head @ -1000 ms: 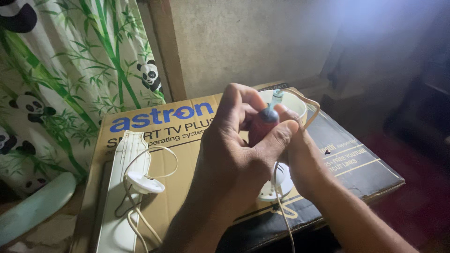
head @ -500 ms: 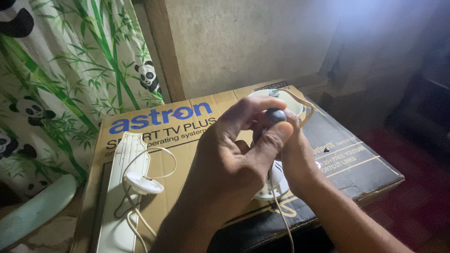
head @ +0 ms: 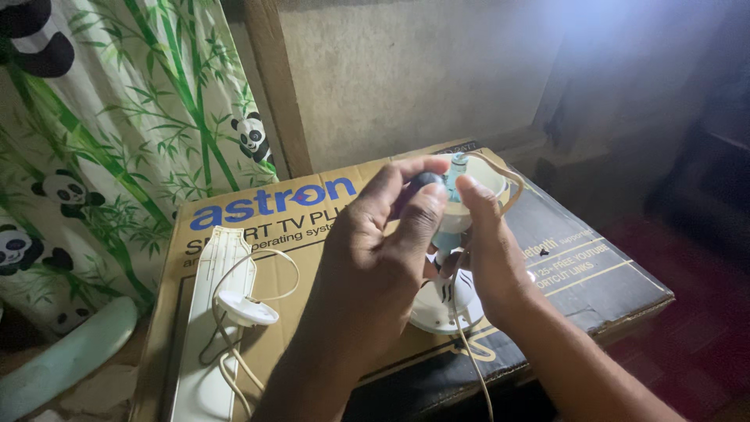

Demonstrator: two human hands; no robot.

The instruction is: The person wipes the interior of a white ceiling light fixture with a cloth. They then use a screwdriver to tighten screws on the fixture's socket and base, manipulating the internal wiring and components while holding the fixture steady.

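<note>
My left hand (head: 371,250) pinches a small dark round knob (head: 426,180) between thumb and forefinger, close above a white and pale blue fan motor housing (head: 469,184). My right hand (head: 488,254) grips that housing from the right side, thumb up against its rim. The fan's white base (head: 437,305) rests on a large cardboard box (head: 258,227), and a cream cord (head: 469,359) hangs down from it over the box's front edge.
A long white panel (head: 207,312) lies at the box's left with a small white round part (head: 246,309) and looped wire on it. A panda-and-bamboo curtain (head: 101,117) hangs at left, a bare wall (head: 406,70) behind. A pale green blade (head: 66,359) lies at lower left.
My left hand has shifted left and slightly down with the dark knob, so the housing's rim and blue tip now show. My right hand has opened a little along the housing's side.
</note>
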